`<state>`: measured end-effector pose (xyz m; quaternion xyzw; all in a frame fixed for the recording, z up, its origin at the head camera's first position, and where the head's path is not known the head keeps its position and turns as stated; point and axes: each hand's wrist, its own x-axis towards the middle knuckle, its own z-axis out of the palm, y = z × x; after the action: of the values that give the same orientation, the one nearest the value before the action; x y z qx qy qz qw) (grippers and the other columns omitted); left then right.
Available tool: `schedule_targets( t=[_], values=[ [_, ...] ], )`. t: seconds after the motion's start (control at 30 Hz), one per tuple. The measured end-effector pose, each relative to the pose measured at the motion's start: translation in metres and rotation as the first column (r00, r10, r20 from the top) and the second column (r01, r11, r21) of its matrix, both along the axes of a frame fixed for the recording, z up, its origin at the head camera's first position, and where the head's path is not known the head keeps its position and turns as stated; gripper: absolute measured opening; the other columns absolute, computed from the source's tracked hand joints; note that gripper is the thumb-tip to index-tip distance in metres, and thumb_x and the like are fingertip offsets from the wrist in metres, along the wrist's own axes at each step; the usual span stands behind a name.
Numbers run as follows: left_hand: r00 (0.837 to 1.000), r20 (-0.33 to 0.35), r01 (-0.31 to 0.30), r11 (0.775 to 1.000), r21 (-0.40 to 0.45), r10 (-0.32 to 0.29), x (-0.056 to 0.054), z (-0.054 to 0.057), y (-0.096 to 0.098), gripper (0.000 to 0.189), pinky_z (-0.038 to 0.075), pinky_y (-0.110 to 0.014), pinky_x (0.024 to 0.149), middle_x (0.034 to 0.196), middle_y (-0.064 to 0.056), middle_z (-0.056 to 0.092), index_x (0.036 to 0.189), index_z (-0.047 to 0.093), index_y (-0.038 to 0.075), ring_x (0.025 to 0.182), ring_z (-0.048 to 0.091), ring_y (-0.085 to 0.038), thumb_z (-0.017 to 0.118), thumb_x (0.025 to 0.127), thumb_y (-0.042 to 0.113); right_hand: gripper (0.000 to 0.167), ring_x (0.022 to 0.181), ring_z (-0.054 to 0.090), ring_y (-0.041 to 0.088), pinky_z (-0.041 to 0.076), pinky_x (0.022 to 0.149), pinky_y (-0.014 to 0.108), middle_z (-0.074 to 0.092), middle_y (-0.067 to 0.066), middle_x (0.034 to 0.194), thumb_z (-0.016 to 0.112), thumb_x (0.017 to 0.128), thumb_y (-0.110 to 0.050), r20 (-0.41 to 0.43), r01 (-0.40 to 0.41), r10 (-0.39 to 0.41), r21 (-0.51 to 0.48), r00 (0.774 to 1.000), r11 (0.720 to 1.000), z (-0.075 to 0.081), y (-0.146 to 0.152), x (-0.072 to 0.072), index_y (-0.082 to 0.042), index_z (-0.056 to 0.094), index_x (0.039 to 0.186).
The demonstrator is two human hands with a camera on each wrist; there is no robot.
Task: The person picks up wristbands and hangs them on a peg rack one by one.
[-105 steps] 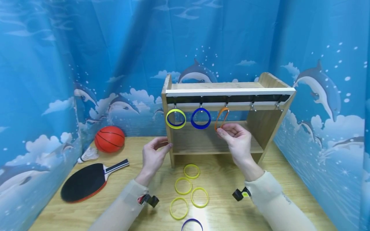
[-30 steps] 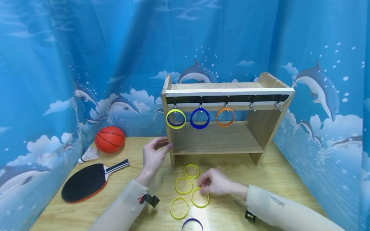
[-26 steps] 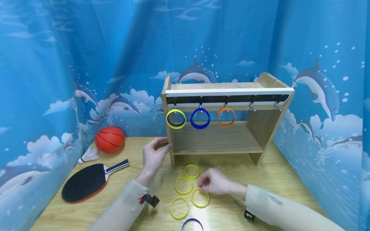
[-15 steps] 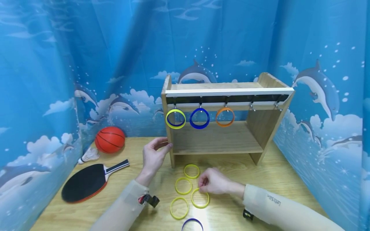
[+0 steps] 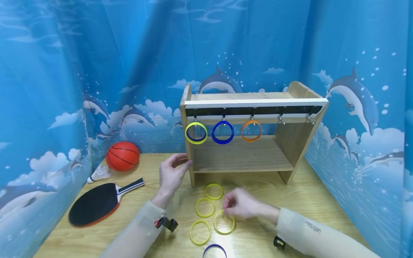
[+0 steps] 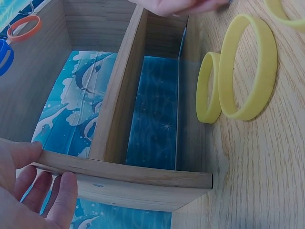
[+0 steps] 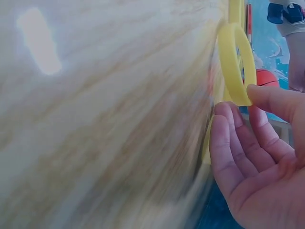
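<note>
Right hand [image 5: 240, 206]: lower centre of the head view; thumb and forefinger pinch the near yellow ring [image 5: 224, 222] at its top edge, the ring tilting off the counter [image 5: 309, 200].
Left hand [image 5: 170, 175]: fingers curled round the left post of the rack [image 5: 238, 98], bracing it.
Progress: three of five hooks are filled, by a yellow-and-blue pair [image 5: 196, 132], a blue ring [image 5: 222, 132] and an orange ring [image 5: 251, 130]; the two right hooks [image 5: 295, 117] are bare. Three more yellow rings [image 5: 206, 208] and a blue one [image 5: 214, 250] lie flat, so roughly half remains.
Materials: rings are thin, smooth, matte bands, probably rubbery; the rack is pale grained wood with a white-and-black rail; the counter is light wood grain.
Surroundings: ball [image 5: 122, 155], paddle [image 5: 96, 202] and shuttlecock [image 5: 99, 173] at the left.
</note>
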<state>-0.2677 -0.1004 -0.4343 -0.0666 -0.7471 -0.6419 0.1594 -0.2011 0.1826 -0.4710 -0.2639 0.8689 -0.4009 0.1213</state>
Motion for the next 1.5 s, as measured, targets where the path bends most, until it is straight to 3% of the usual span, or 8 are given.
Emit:
schedule_targets(
  t=[0.33,0.57,0.9,1.1,1.3,1.5],
  values=[
    [1.0,-0.006,-0.01,1.0,-0.008,0.01,-0.001,-0.001,-0.001,0.029,0.064,-0.024,0.094,0.122,-0.019,0.085,0.122,0.083,0.006,0.118,0.082,-0.037,0.089,0.094,0.005,0.012,0.068,0.066,-0.002,0.059,0.067,0.017,0.08,0.003,0.077,0.09,0.086,-0.003,0.029,0.019,-0.018,-0.059,0.999,0.998,0.009,0.001,0.004,-0.006,0.079,0.084],
    [1.0,0.007,0.0,1.0,-0.002,0.0,0.0,0.0,-0.001,0.029,0.062,-0.016,0.09,0.124,-0.02,0.085,0.124,0.082,0.006,0.121,0.081,-0.037,0.088,0.096,0.007,0.013,0.069,0.067,-0.003,0.061,0.068,0.019,0.081,0.004,0.077,0.093,0.084,-0.003,-0.014,0.032,-0.033,-0.081,0.999,0.996,0.02,0.005,0.003,-0.006,0.08,0.082],
    [1.0,0.02,0.006,1.0,-0.002,-0.006,0.0,0.0,-0.002,0.03,0.061,-0.014,0.089,0.126,-0.019,0.084,0.125,0.082,0.007,0.122,0.081,-0.036,0.088,0.096,0.008,0.01,0.077,0.076,0.002,0.066,0.076,0.021,0.085,0.006,0.085,0.093,0.088,-0.006,-0.02,0.081,-0.085,-0.156,0.996,0.984,0.047,0.012,0.005,-0.006,0.083,0.088],
    [1.0,0.022,0.002,1.0,-0.005,-0.001,0.001,0.0,-0.001,0.03,0.061,-0.014,0.089,0.126,-0.019,0.084,0.125,0.082,0.007,0.122,0.081,-0.036,0.088,0.096,0.008,0.009,0.074,0.076,0.003,0.065,0.071,0.022,0.085,0.01,0.087,0.092,0.09,-0.004,-0.064,0.106,-0.121,-0.204,0.991,0.973,0.064,0.018,0.006,-0.003,0.083,0.091],
    [1.0,0.029,0.001,1.0,-0.002,-0.001,0.001,0.001,-0.001,0.03,0.06,-0.013,0.089,0.126,-0.019,0.084,0.126,0.082,0.006,0.123,0.081,-0.036,0.088,0.096,0.009,0.009,0.07,0.072,0.001,0.06,0.063,0.021,0.084,0.012,0.086,0.09,0.091,-0.002,-0.115,0.14,-0.181,-0.3,0.977,0.944,0.092,0.027,0.008,0.0,0.082,0.094],
    [1.0,0.017,0.001,1.0,0.003,-0.001,0.0,0.0,0.0,0.03,0.061,-0.014,0.089,0.125,-0.02,0.084,0.124,0.082,0.005,0.121,0.081,-0.037,0.088,0.095,0.006,0.009,0.073,0.077,0.003,0.065,0.066,0.022,0.084,-0.007,0.085,0.088,0.091,0.004,-0.206,0.183,-0.294,-0.432,0.933,0.883,0.119,0.041,0.008,0.004,0.081,0.098]
  ],
)
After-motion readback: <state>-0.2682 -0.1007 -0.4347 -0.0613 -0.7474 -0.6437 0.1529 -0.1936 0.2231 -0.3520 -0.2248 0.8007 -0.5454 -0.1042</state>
